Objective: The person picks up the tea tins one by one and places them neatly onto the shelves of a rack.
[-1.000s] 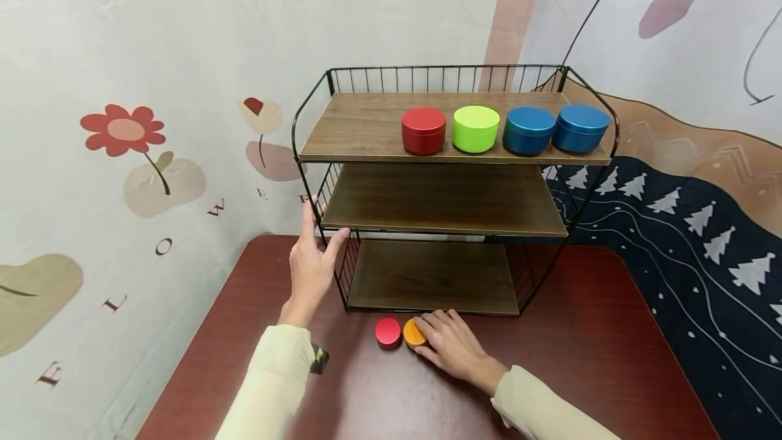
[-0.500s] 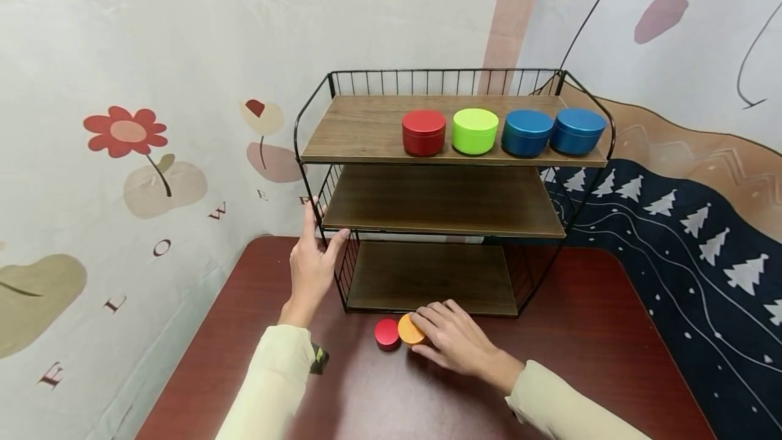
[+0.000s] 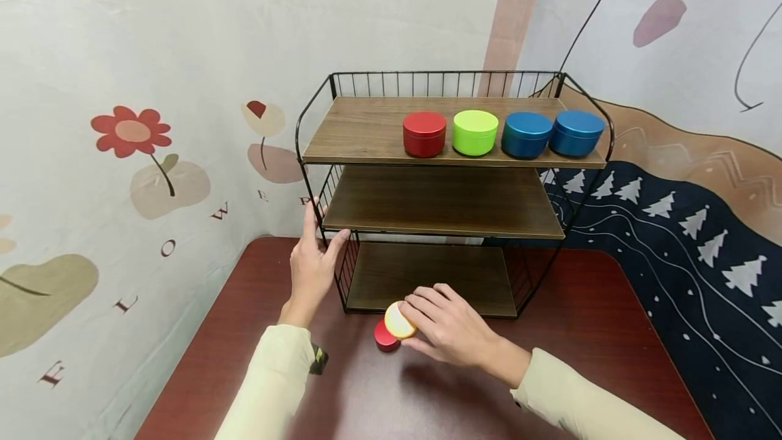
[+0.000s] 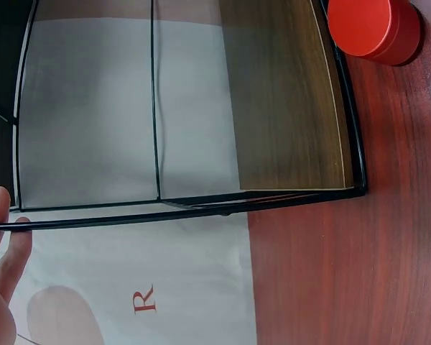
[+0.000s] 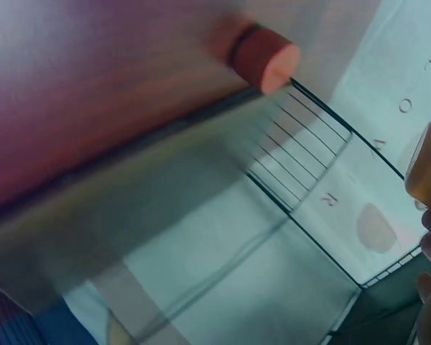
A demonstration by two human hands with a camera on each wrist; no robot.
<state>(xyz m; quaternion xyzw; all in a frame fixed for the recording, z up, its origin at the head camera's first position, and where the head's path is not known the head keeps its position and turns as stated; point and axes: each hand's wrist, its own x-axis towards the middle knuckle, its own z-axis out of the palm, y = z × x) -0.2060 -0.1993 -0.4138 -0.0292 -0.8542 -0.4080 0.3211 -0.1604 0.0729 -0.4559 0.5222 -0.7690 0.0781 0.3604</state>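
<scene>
My right hand (image 3: 451, 328) grips a small round orange tin (image 3: 400, 321) between thumb and fingers. The tin is off the table and tilted, with bright glare on its lid; in the right wrist view the orange tin (image 5: 429, 172) shows at the right edge. Just below it a red tin (image 3: 385, 339) sits on the table before the rack, partly covered by the orange one. My left hand (image 3: 310, 270) holds the left side post of a three-tier rack (image 3: 360, 129) with wooden shelves and a black wire frame. Fingers (image 4: 11, 262) lie around the black rod in the left wrist view.
On the top shelf stand a larger red tin (image 3: 424, 134), a lime green tin (image 3: 475, 133) and two blue tins (image 3: 527, 134) in a row. A reddish-brown table (image 3: 586, 358) carries the rack, with a printed wall cloth (image 3: 183, 19) behind.
The right hand has lifted the orange tin off the table, tilting it and moving it slightly left towards the red tin. My left hand stays on the rack post.
</scene>
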